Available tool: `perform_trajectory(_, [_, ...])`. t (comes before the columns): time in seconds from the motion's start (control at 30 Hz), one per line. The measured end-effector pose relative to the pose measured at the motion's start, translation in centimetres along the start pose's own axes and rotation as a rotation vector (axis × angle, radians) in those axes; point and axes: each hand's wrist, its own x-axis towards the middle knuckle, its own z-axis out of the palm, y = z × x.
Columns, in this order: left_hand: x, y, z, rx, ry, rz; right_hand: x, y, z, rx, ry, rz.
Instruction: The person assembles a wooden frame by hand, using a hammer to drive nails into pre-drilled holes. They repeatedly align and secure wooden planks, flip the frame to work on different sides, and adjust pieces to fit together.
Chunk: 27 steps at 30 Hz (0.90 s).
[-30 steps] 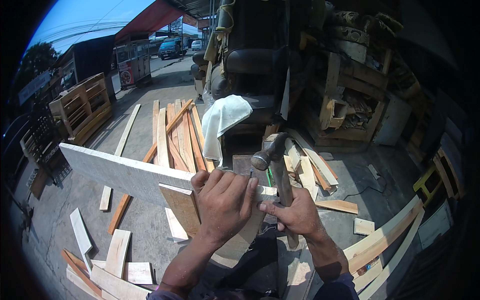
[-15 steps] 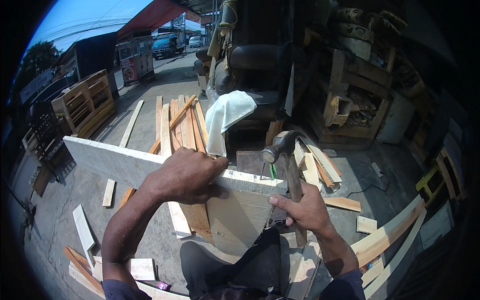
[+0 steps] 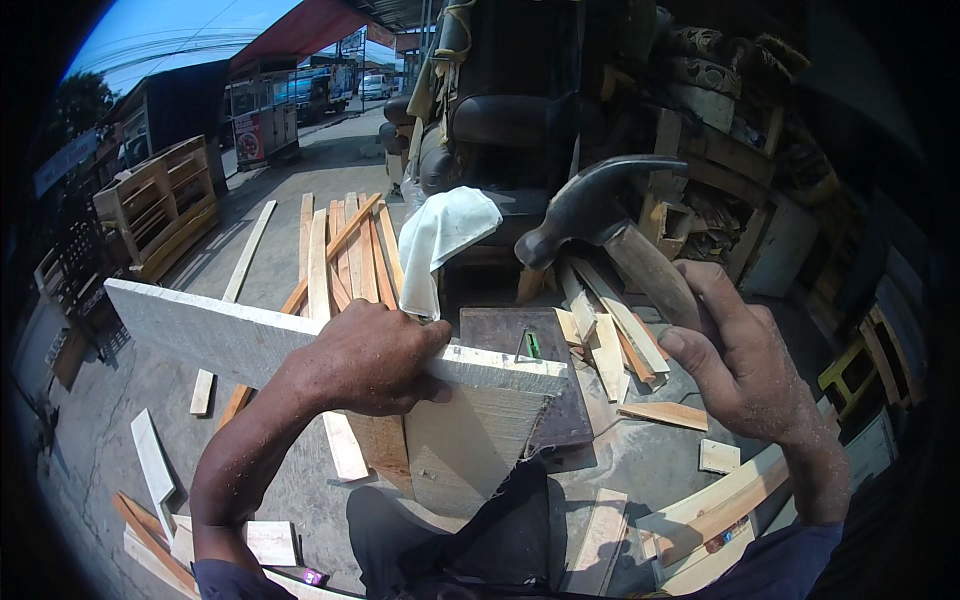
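Observation:
My left hand (image 3: 370,355) is wrapped over the top edge of a long pale board (image 3: 215,325), which extends leftward. Under its right end, a wide upright board (image 3: 465,435) stands between my knees, with a browner wood piece (image 3: 382,445) beside it. A thin nail (image 3: 520,346) sticks up from the long board's edge, right of my left hand. My right hand (image 3: 740,365) grips the wooden handle of a claw hammer (image 3: 600,225). The hammer is raised above and to the right of the nail, its head apart from the wood.
A dark low box (image 3: 555,420) with a small green object (image 3: 533,345) lies just beyond the boards. White cloth (image 3: 445,235) drapes near a stack of wood strips (image 3: 345,250). Offcuts (image 3: 605,355) and curved pieces (image 3: 715,500) lie right; a dark padded chair (image 3: 510,120) stands behind.
My right hand has lifted the hammer up and to the right, away from the board's end. My left hand keeps its hold on the board. The view has shifted slightly.

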Motion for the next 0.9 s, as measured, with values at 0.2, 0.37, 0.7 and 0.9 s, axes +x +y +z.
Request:
perform_trajectory(0.2, [0.8, 0.0, -1.0, -0.021, -0.043, -0.015, 4.6, -2.9, -4.9, 0.229, 0.498, 0.310])
perform_trajectory(0.37, [0.9, -1.1, -0.7, -0.011, -0.037, -0.024, 3.8, -3.3, -1.9, -0.003, 0.101, 0.302])
perform_trajectory(0.7, [0.1, -1.1, -1.1, -0.006, -0.017, 0.000, 3.1, -3.7, -2.0, 0.434, 0.298, 0.296])
perform_trajectory(0.9, [1.0, -2.3, 0.2, 0.016, -0.069, -0.008, 2.3, -1.4, -2.6, 0.266, 0.236, 0.468])
